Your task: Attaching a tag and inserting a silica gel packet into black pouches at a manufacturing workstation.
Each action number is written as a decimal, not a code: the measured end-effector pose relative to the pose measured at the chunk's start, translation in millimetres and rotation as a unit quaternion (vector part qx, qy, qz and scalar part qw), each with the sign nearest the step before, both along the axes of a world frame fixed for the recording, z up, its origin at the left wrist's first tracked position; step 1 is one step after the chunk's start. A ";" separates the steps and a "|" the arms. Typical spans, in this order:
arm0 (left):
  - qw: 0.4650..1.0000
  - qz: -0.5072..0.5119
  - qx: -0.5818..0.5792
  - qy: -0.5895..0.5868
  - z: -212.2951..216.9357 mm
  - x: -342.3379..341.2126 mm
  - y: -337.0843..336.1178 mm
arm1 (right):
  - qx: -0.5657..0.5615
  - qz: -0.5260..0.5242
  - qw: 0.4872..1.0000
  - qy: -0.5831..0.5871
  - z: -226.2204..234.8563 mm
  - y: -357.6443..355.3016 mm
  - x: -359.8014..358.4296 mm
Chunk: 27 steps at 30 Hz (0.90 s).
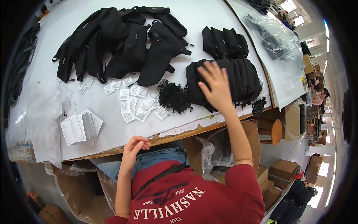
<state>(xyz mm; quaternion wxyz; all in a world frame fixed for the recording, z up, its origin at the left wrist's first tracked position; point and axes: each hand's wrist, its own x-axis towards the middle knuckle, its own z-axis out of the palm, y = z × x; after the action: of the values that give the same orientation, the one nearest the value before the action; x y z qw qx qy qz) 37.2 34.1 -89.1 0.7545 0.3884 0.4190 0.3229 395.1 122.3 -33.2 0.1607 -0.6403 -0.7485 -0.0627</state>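
Observation:
My right hand lies with fingers spread on a row of black fabric pouches packed side by side at the table's right. Nothing is gripped in it. My left hand hovers by the table's front edge, its fingers loosely bent and no object visible in them. Beside the pouches, left of my right hand, is a tangled heap of thin black cords. White printed tags lie scattered left of that heap. A fanned stack of white cards rests near the front left.
A large pile of black bags covers the far middle of the white table. More black pouches stand behind the row. Clear plastic lies at left. Cardboard boxes and a wooden stool stand at right.

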 end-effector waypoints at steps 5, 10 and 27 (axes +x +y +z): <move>1.000 -0.014 0.019 0.000 4.0 -0.4 0.1 | -0.100 0.055 0.991 -0.072 -33.5 8.6 -23.3; 1.000 0.005 0.016 -0.011 -0.1 -4.8 -3.8 | -0.071 0.065 0.993 -0.062 -28.3 9.0 -14.9; 0.997 0.063 0.033 -0.013 -0.6 -31.5 -8.8 | -0.070 0.082 0.994 -0.030 -15.1 -7.0 -31.1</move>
<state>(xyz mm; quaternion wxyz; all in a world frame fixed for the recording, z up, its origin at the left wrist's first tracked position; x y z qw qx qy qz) 5.7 25.4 -89.7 0.7249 0.3821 0.4215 0.3884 364.0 115.3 -48.2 0.0979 -0.5846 -0.8052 -0.0164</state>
